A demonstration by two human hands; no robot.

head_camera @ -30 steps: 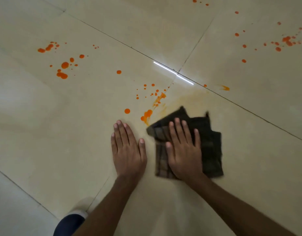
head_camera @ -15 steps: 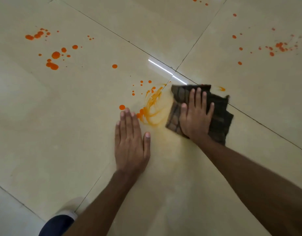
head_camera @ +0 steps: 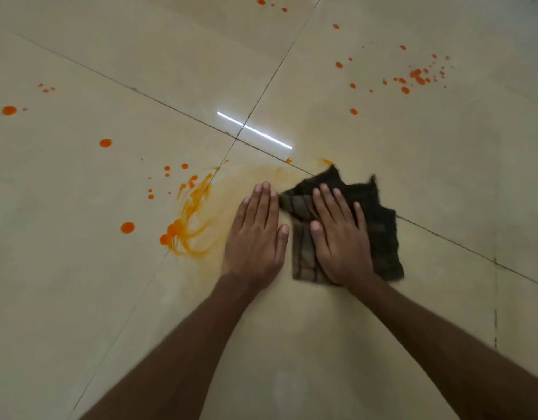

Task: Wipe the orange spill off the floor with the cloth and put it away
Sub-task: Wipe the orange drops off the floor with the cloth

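Observation:
A dark checked cloth (head_camera: 379,225) lies flat on the cream floor tiles. My right hand (head_camera: 340,237) presses down on it, fingers spread and palm flat. My left hand (head_camera: 257,234) rests flat on the bare floor just left of the cloth, holding nothing. A smeared orange streak (head_camera: 192,225) curves on the tile left of my left hand, with round orange drops (head_camera: 127,227) beside it. A pale orange film spreads on the tile above my left hand.
More orange splatter (head_camera: 416,75) dots the tile at the upper right, and drops (head_camera: 9,110) lie at the far left and along the top edge (head_camera: 261,1). Dark grout lines (head_camera: 237,137) cross just above the hands. A bright light reflection (head_camera: 255,130) sits there.
My right hand has pulled the cloth back toward me from the grout crossing. My left hand now sits close beside the cloth. The view has shifted, so the smear appears further left.

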